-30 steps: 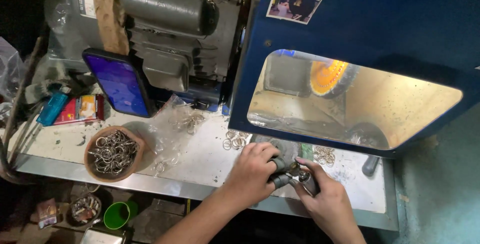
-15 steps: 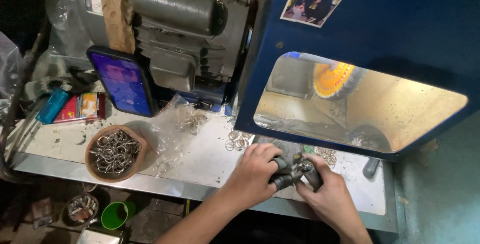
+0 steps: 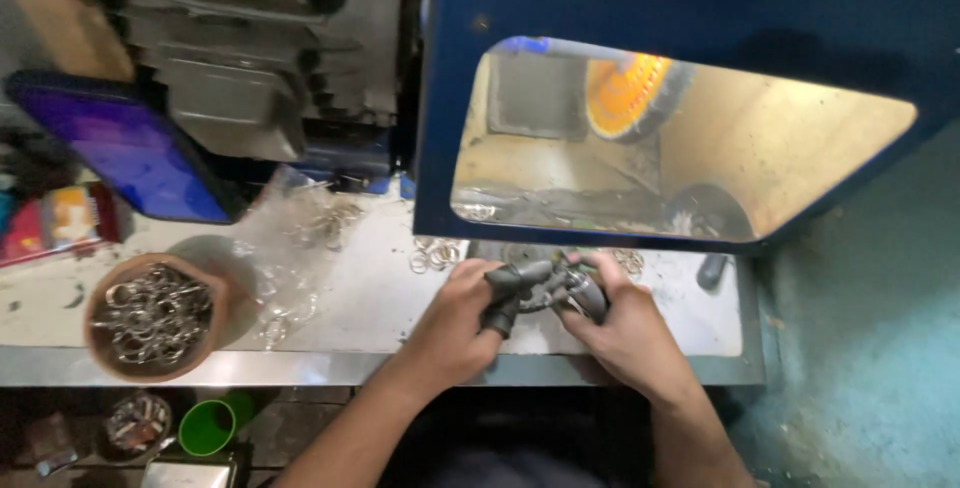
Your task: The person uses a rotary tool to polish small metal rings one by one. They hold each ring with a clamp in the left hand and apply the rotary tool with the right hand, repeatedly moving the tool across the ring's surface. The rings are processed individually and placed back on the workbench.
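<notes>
— Status of hands against the previous views?

— Unchanged in position: both remain at the front edge of the white bench [image 3: 380,288], just below the opening of the blue hood [image 3: 700,8]. Left hand [image 3: 455,323] curled shut, dark-gloved fingers [image 3: 505,298] wrapped round one side of a small metal piece [image 3: 565,288]. Right hand [image 3: 620,323] likewise closed on the other side. Exact kind of piece not discernible; partly hidden by the fingers.

— Anything moved, then?

— Only the camera: closer and lower. Piece held between both hands as before, clear of the orange wheel [image 3: 625,93] inside the hood. Taken as handling at the bench, not yet at the wheel.

— Surroundings?

— Clay bowl of metal rings [image 3: 150,313] well to the left, untouched. Loose rings [image 3: 435,253] near the left hand. Phone [image 3: 125,143] propped against the motor [image 3: 240,38].
</notes>
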